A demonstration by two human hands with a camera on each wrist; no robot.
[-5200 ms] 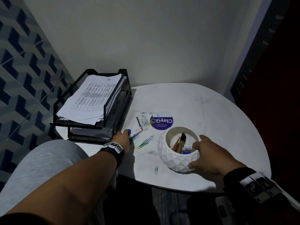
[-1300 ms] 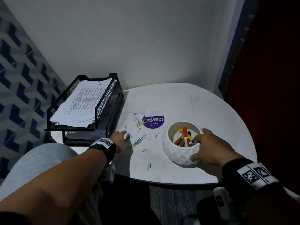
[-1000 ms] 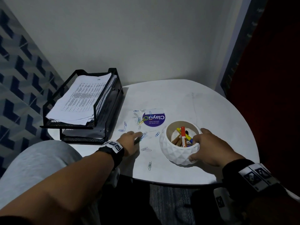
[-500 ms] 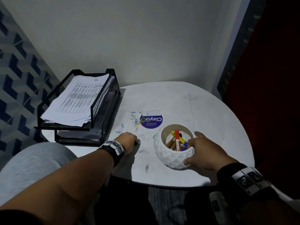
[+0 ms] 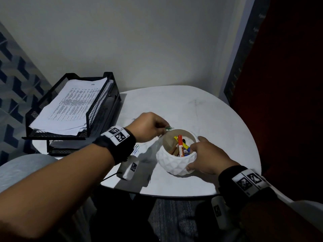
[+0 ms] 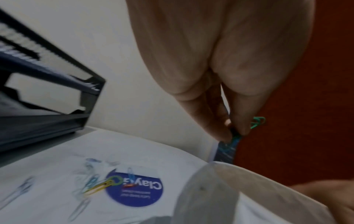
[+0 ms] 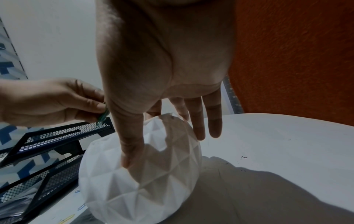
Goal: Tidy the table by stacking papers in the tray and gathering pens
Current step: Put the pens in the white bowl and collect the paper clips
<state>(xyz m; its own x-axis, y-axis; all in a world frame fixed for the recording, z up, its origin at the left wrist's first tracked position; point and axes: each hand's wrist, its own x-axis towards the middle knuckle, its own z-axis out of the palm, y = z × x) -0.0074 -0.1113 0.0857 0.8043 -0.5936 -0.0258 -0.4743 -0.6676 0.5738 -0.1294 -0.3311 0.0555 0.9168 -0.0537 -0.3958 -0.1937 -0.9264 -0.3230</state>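
Observation:
A white faceted bowl point(image 5: 174, 163) stands near the table's front edge with several pens and markers point(image 5: 180, 145) in it. My right hand point(image 5: 192, 156) grips its right side, thumb on the outer wall point(image 7: 126, 160) and fingers over the rim. My left hand point(image 5: 164, 129) hovers just above the bowl's left rim. It pinches a few linked green paper clips point(image 6: 257, 121) between thumb and fingertips. The black mesh tray point(image 5: 97, 109) at the back left holds a stack of printed papers point(image 5: 70, 107).
Several loose coloured paper clips point(image 6: 91, 183) lie beside a round blue ClayGo sticker point(image 6: 134, 191) between tray and bowl. The white table point(image 5: 218, 123) is bare at its right half. A wall stands close behind and a dark red surface to the right.
My left hand rose from the clips on the table and moved right to the bowl's rim, now pinching green clips. Since 5 s ago more markers stand in the bowl. The right hand stays on the bowl.

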